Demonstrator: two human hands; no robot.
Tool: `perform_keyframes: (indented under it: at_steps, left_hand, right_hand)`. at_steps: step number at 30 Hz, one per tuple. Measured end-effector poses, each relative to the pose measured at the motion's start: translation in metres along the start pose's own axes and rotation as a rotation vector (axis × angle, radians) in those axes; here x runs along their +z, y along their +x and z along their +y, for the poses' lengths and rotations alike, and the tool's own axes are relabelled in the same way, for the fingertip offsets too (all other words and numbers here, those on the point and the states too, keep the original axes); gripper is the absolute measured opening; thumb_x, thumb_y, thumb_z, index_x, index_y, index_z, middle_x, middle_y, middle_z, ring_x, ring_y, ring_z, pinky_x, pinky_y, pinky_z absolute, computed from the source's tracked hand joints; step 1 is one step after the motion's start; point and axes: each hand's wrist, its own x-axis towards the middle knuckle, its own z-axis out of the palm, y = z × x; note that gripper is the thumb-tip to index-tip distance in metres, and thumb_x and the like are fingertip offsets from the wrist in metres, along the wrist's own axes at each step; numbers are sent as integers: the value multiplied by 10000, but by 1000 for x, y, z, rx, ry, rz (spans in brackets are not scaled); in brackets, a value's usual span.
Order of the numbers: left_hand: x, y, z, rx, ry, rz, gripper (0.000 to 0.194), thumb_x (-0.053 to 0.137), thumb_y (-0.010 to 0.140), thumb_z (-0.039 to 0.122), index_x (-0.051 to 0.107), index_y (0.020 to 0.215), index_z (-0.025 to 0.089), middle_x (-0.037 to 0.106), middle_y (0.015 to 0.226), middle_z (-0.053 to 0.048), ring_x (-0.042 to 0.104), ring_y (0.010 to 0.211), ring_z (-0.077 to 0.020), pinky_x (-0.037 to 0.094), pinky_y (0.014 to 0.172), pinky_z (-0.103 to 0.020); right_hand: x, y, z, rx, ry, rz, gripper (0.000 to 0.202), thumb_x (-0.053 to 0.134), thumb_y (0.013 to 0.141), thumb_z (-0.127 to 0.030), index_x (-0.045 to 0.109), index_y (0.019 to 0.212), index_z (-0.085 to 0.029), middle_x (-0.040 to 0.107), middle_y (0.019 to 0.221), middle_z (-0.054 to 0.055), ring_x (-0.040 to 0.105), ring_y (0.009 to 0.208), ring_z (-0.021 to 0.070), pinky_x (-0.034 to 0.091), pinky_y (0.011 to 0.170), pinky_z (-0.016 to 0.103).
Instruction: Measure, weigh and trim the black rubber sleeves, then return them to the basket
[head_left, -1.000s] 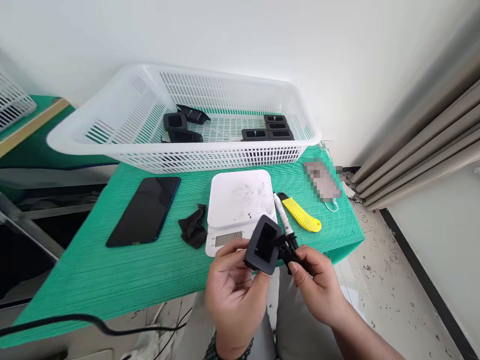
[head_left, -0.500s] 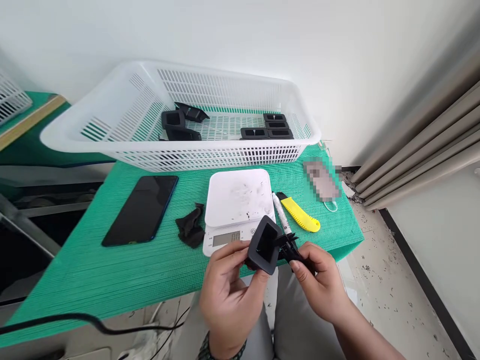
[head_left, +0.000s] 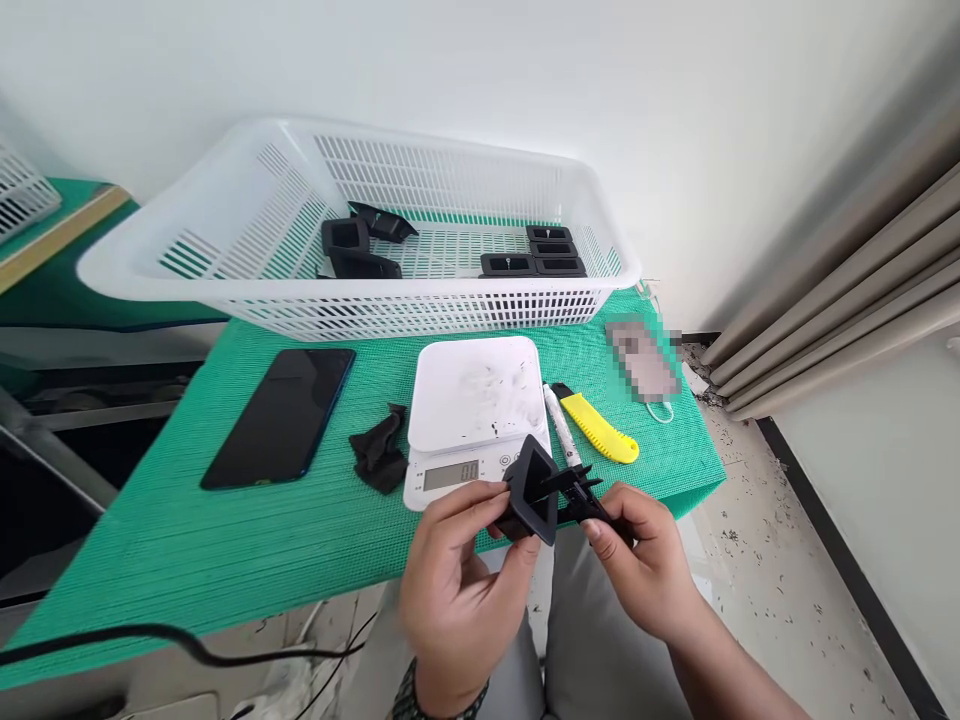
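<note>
My left hand is closed on a black plastic part with a rectangular frame and a hollow middle. The part is tilted, its opening facing right. My right hand is closed around a black caliper, whose pointed jaws reach to the part's frame; one long jaw lies in or across the opening. Just behind the hands stands a white digital scale with dark specks on its plate. A white marker and a yellow utility knife lie to its right.
A white plastic basket at the back holds several similar black parts. A dark phone and a crumpled black cloth lie left of the scale on green mesh. A black cable crosses the lower left.
The black part has turned a little in my left hand, showing more of its side. The caliper has shifted slightly, its jaws further across the opening.
</note>
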Motion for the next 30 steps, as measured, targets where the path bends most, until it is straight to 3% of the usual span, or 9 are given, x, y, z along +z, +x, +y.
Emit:
perform_keyframes:
  at_steps: [11, 23, 30]
  left_hand:
    - [2, 1, -2, 15, 20, 9, 321, 788, 783, 87, 704, 1062, 220, 734, 1049, -83, 751, 889, -242, 646, 566, -290]
    - [1, -2, -6, -8, 36, 3, 296, 785, 801, 121, 711, 1067, 227, 736, 1045, -79, 742, 883, -229, 646, 576, -291]
    - [1, -1, -5, 14, 18, -11, 343, 783, 796, 91, 702, 1101, 226, 722, 1070, -82, 738, 892, -229, 642, 567, -283]
  right_hand:
    - [-5, 1, -8, -58, 36, -129, 162, 489, 1033, -222, 632, 960, -213, 629, 870, 52, 591, 790, 179, 508, 685, 289]
    - [-10, 1, -9, -69, 67, -227, 179, 460, 1033, -169, 625, 1076, -225, 623, 967, 74, 594, 878, 197, 540, 761, 309]
    - [-10, 1, -7, -35, 88, -227, 167, 475, 1021, -156, 629, 1027, -222, 622, 946, 59, 590, 860, 184, 522, 739, 288]
